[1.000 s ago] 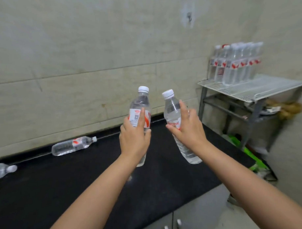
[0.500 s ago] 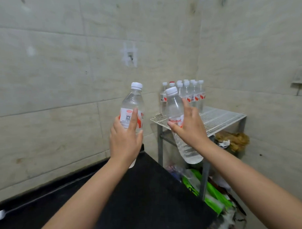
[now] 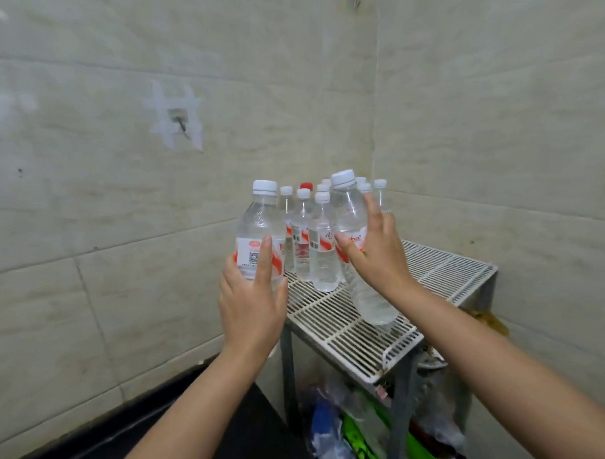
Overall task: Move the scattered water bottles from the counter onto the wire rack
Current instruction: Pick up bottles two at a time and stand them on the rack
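**Two bottles held up at the rack**

The left hand (image 3: 252, 306) grips an upright bottle (image 3: 260, 237) around its lower half, fingers (image 3: 264, 261) curled over the label, at the rack's near left corner. The right hand (image 3: 374, 257) grips a second bottle (image 3: 349, 221), thumb and fingers wrapped around its middle; this one tilts, cap toward the wall, its base hanging over the wire rack (image 3: 335, 317), whether touching the grid I cannot tell. A cluster of standing bottles (image 3: 315, 242) fills the rack's far corner against the tiled wall (image 3: 121, 201), just behind both held bottles. One among them has a red cap (image 3: 305, 186). The dark tabletop (image 3: 253, 437) shows at bottom left. Bags and clutter (image 3: 356, 430) lie under the rack.
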The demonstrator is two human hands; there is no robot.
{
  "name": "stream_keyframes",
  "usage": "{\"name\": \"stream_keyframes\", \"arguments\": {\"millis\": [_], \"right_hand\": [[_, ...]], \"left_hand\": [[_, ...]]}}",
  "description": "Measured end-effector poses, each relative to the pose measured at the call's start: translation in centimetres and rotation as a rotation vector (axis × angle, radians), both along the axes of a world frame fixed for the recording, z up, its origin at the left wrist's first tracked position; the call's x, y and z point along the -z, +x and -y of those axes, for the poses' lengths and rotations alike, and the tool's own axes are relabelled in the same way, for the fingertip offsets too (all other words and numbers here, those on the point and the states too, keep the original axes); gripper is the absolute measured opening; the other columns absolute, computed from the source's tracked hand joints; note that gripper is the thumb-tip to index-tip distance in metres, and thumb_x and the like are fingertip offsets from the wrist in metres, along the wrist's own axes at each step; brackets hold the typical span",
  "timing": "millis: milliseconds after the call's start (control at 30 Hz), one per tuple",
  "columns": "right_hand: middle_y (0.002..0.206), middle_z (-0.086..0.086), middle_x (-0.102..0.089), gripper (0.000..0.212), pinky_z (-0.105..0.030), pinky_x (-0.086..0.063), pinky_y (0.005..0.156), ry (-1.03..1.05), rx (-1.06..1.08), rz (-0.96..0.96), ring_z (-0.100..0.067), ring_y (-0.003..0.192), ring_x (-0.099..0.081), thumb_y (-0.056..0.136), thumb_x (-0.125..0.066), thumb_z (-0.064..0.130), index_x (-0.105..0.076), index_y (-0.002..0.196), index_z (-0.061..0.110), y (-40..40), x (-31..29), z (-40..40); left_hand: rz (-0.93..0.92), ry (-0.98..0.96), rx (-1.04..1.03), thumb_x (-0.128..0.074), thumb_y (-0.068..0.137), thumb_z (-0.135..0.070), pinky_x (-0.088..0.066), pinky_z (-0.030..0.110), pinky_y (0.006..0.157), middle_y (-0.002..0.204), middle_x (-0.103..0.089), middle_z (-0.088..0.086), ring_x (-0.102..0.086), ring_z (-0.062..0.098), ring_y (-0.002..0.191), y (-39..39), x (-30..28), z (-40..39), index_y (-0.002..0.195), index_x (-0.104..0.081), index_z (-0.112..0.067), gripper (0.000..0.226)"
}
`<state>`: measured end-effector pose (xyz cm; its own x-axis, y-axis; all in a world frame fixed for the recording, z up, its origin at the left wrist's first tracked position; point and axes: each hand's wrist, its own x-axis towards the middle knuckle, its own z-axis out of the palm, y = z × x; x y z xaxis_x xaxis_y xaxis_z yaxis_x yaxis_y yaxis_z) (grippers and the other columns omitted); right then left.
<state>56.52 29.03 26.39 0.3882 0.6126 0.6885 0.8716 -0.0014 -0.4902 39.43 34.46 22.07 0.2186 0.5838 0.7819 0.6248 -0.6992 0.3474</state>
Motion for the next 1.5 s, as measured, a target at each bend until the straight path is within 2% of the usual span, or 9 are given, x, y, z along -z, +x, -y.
{"name": "stream_keyframes", "arguments": {"millis": [433, 567, 667, 800, 867, 933, 1067, 1333, 1500], "right_hand": [[0.149, -0.014, -0.029, 0.089, -0.024, -0.020, 0.101, 0.038, -0.418, -0.177, -0.022, 0.135, -0.029, 0.074, -0.038, 0.059, -0.019, 0.144, 0.007, 18.2, 3.9, -10.0], [0.154, -0.010, -0.018, 0.077, -0.024, -0.017, 0.109, 0.036, -0.563, -0.348, -0.006, 0.132, -0.017, 0.083, -0.045, 0.041, -0.013, 0.145, 0.008, 20.7, 5.0, -11.8], [0.152, -0.005, -0.016, 0.085, -0.019, -0.013, 0.108, -0.012, -0.624, -0.334, -0.003, 0.130, -0.011, 0.084, -0.042, 0.058, -0.010, 0.145, 0.007, 21.2, 6.2, -12.2], [0.147, -0.016, -0.027, 0.085, -0.012, -0.030, 0.099, -0.063, -0.664, -0.333, -0.017, 0.128, -0.037, 0.079, -0.052, 0.047, -0.015, 0.143, 0.005, 22.2, 6.3, -12.2], [0.138, -0.016, -0.036, 0.073, -0.001, -0.039, 0.076, -0.089, -0.669, -0.360, -0.024, 0.093, -0.055, 0.085, -0.062, 0.024, -0.019, 0.142, 0.009, 23.1, 5.6, -12.0], [0.135, -0.011, -0.039, 0.068, -0.006, -0.043, 0.067, -0.121, -0.662, -0.307, -0.014, 0.077, -0.052, 0.084, -0.063, 0.023, -0.025, 0.139, 0.011, 23.7, 4.9, -11.9], [0.130, -0.014, -0.048, 0.064, -0.034, -0.043, 0.093, -0.067, -0.555, -0.176, -0.026, 0.116, -0.049, 0.082, -0.063, 0.042, -0.040, 0.130, 0.006, 24.2, 1.5, -11.9], [0.102, -0.012, -0.059, 0.043, -0.028, -0.033, 0.066, -0.352, -0.206, 0.520, -0.031, 0.105, -0.055, 0.088, -0.046, 0.051, -0.060, 0.101, 0.013, 22.1, -6.2, -13.4], [0.064, 0.005, -0.036, 0.027, -0.023, -0.025, 0.049, -0.504, -0.433, 0.539, -0.025, 0.081, -0.049, 0.089, -0.053, 0.028, -0.058, 0.087, 0.002, 22.8, -7.5, -13.0]], "left_hand": [[0.260, -0.115, -0.066, -0.043, 0.077, -0.048, -0.042, 0.041, 0.085, 0.131, -0.034, 0.037, -0.048, 0.045, 0.112, 19.2, 3.4, -4.6, 0.126, 0.002, -0.055, 0.067], [0.271, -0.151, -0.074, -0.045, 0.074, -0.048, -0.037, 0.038, 0.089, 0.135, -0.026, 0.038, -0.043, 0.048, 0.119, 22.6, 3.8, -5.2, 0.121, 0.001, -0.050, 0.066], [0.260, -0.158, -0.120, -0.060, 0.076, -0.040, -0.033, 0.037, 0.092, 0.134, -0.027, 0.036, -0.040, 0.045, 0.122, 24.2, 4.9, -5.7, 0.121, 0.000, -0.050, 0.076], [0.265, -0.276, -0.197, -0.076, 0.074, -0.019, -0.030, 0.028, 0.094, 0.138, -0.024, 0.026, -0.037, 0.027, 0.119, 25.4, 5.3, -5.6, 0.118, 0.003, -0.057, 0.098], [0.329, -0.345, -0.222, -0.077, 0.072, -0.017, -0.029, 0.024, 0.092, 0.137, -0.024, 0.020, -0.038, 0.019, 0.111, 25.7, 4.9, -5.4, 0.126, -0.001, -0.054, 0.101], [0.363, -0.408, -0.240, -0.077, 0.072, -0.016, -0.028, 0.022, 0.092, 0.137, -0.023, 0.017, -0.039, 0.023, 0.118, 25.6, 4.5, -5.1, 0.141, -0.009, -0.032, 0.099], [0.368, -0.382, -0.248, -0.077, 0.072, -0.023, -0.033, 0.032, 0.103, 0.137, -0.021, 0.018, -0.032, 0.029, 0.129, 24.8, 2.6, -4.2, 0.145, -0.012, -0.018, 0.097], [0.116, -0.317, -0.424, -0.069, 0.076, -0.042, -0.045, 0.034, 0.084, 0.122, -0.057, 0.013, -0.055, 0.028, 0.110, 23.1, -6.7, -7.0, 0.125, -0.050, -0.011, 0.061], [-0.116, -0.344, -0.316, -0.069, 0.080, -0.028, -0.042, 0.029, 0.088, 0.129, -0.058, 0.011, -0.055, 0.025, 0.114, 22.0, -8.3, -7.3, 0.132, -0.048, -0.013, 0.058]]}}
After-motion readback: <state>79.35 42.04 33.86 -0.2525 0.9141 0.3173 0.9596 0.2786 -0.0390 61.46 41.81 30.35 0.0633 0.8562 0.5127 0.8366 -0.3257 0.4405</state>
